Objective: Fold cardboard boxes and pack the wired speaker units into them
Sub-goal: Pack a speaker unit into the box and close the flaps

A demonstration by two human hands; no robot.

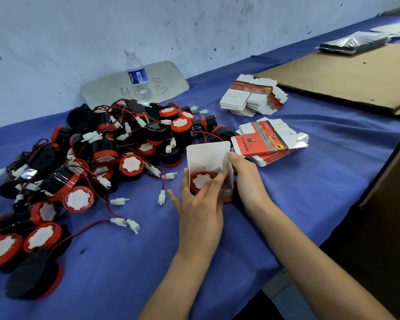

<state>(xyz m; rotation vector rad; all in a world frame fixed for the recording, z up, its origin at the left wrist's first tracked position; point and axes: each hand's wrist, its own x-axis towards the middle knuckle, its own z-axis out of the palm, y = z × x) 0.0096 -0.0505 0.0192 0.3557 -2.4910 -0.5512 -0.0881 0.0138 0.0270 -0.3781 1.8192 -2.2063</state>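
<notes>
A left hand, fingers spread, presses a red-and-black round speaker unit into a small white cardboard box mid-table on the blue-covered table; the right hand grips the box's right wall.

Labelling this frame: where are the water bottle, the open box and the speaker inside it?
water bottle [138, 76], head view, blue label
open box [208, 155], head view, raised white flap
speaker [200, 181], head view, white centre

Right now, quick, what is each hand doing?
Left hand: open, straight fingers pressing the speaker unit into the box.
Right hand: closed, gripping the box's side.
</notes>
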